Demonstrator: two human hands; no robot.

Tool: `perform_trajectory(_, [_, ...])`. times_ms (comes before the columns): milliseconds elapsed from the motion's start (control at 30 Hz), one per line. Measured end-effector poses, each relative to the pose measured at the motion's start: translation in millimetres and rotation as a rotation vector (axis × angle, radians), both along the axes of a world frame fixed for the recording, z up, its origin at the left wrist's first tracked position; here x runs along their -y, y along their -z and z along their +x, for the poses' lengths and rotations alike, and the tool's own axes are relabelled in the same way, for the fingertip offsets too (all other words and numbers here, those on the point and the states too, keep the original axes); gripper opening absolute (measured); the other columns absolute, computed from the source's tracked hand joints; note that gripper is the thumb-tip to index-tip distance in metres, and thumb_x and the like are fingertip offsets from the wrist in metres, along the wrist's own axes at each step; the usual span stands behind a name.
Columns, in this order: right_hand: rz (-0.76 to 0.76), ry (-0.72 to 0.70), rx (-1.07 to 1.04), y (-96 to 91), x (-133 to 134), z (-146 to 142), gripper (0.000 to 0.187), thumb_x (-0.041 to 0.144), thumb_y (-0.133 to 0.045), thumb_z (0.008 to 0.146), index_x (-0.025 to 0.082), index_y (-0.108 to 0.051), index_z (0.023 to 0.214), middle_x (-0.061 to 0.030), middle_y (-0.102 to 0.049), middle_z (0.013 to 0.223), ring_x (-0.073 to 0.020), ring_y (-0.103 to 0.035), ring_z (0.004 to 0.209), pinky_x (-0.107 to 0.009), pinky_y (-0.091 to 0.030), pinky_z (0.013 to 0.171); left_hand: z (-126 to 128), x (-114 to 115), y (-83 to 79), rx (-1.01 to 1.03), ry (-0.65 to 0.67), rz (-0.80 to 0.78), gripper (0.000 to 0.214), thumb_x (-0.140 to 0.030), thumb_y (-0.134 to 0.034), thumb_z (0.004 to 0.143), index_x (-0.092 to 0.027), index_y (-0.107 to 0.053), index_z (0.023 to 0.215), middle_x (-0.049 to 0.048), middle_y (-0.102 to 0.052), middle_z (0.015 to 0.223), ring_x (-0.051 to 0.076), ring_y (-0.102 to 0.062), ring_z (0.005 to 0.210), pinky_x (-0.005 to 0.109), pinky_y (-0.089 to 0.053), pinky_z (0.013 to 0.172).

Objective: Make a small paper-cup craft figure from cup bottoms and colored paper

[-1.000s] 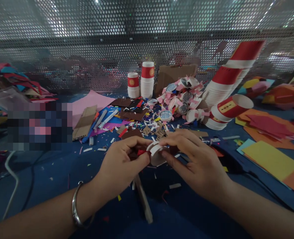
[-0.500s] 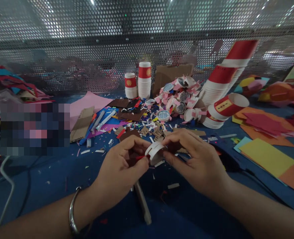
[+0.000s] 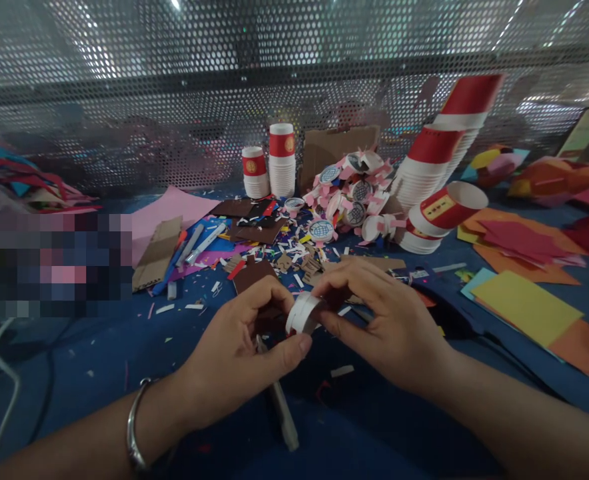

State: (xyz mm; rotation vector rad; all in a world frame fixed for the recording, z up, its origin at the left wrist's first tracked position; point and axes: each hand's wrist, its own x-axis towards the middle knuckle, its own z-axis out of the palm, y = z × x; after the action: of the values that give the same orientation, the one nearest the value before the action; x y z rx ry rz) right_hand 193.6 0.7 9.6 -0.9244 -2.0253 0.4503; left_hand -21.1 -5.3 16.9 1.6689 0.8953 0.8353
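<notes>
Between my two hands is a small white paper disc with a short rim (image 3: 304,313), which looks like the cut-off bottom of a paper cup. My right hand (image 3: 379,320) pinches its right side with thumb and fingertips. On the other side, my left hand (image 3: 244,347) curls round the disc, index fingertip at its left edge and thumb along its lower edge. The left wrist wears a silver bangle (image 3: 133,427). A grey pen-like stick (image 3: 282,413) lies below the left hand, its upper end partly hidden by that hand.
Behind lies a heap of similar discs with pink paper tabs (image 3: 354,197). Red-and-white paper cups (image 3: 282,160) stand stacked, with leaning stacks (image 3: 424,160) at right. Markers (image 3: 194,243), cardboard (image 3: 157,257), paper scraps (image 3: 294,257) and coloured sheets (image 3: 529,307) cover the blue table (image 3: 109,393).
The disc has turned slightly and shifted a little left. My left thumb has straightened along its lower edge, and the red bit by the left fingers is now mostly hidden.
</notes>
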Motion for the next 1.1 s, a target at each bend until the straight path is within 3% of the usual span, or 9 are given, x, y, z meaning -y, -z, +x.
perform_trajectory(267, [0.027, -0.064, 0.026, 2.4, -2.2, 0.5, 0.022, 0.007, -0.065, 0.085, 0.022, -0.059, 0.101, -0.0049, -0.065, 0.102, -0.0208, -0.063, 0.100, -0.035, -0.052, 0.087, -5.2, -6.7, 2.0, -0.190, 0.020, 0.214, 0.018, -0.024, -0.072, 0.087, -0.020, -0.057, 0.078, 0.0022, -0.059, 0.098, 0.017, -0.058, 0.092, 0.030, -0.048, 0.079])
perform_trajectory(533, [0.004, -0.067, -0.024, -2.8, 0.2, 1.5, 0.021, 0.007, -0.064, 0.085, 0.018, -0.061, 0.102, -0.0061, -0.063, 0.104, -0.0190, -0.061, 0.101, -0.032, -0.049, 0.090, -3.5, -4.7, -3.4, -0.318, -0.022, 0.473, 0.018, -0.014, -0.072, 0.083, -0.020, -0.058, 0.073, 0.0015, -0.059, 0.097, 0.016, -0.059, 0.093, 0.028, -0.048, 0.080])
perform_trajectory(667, [-0.091, -0.096, -0.091, -8.8, 0.6, 1.9, 0.018, 0.008, -0.063, 0.087, 0.018, -0.063, 0.103, -0.0053, -0.063, 0.103, -0.0182, -0.059, 0.098, -0.031, -0.048, 0.087, -3.1, -3.9, -3.5, -0.301, -0.050, 0.540, 0.019, -0.003, -0.068, 0.079, -0.020, -0.059, 0.074, 0.0004, -0.059, 0.101, 0.015, -0.059, 0.095, 0.027, -0.048, 0.082])
perform_trajectory(833, [-0.263, -0.106, -0.181, -8.5, 0.2, 3.0, 0.010, 0.025, -0.064, 0.094, 0.019, -0.063, 0.103, -0.0036, -0.062, 0.102, -0.0157, -0.060, 0.093, -0.028, -0.050, 0.080, -1.7, -5.1, -3.1, -0.296, -0.059, 0.670, 0.022, 0.001, -0.068, 0.076, -0.019, -0.058, 0.073, 0.0007, -0.059, 0.101, 0.013, -0.061, 0.094, 0.024, -0.050, 0.080])
perform_trajectory(1100, [-0.358, -0.131, -0.278, -9.3, 2.4, 0.6, 0.010, 0.027, -0.068, 0.093, 0.019, -0.063, 0.097, -0.0030, -0.062, 0.098, -0.0145, -0.059, 0.088, -0.027, -0.050, 0.078, -1.1, -5.0, -0.5, -0.299, -0.003, 0.828, 0.022, 0.003, -0.065, 0.081, -0.019, -0.066, 0.083, 0.0044, -0.058, 0.106, 0.016, -0.059, 0.103, 0.027, -0.056, 0.084])
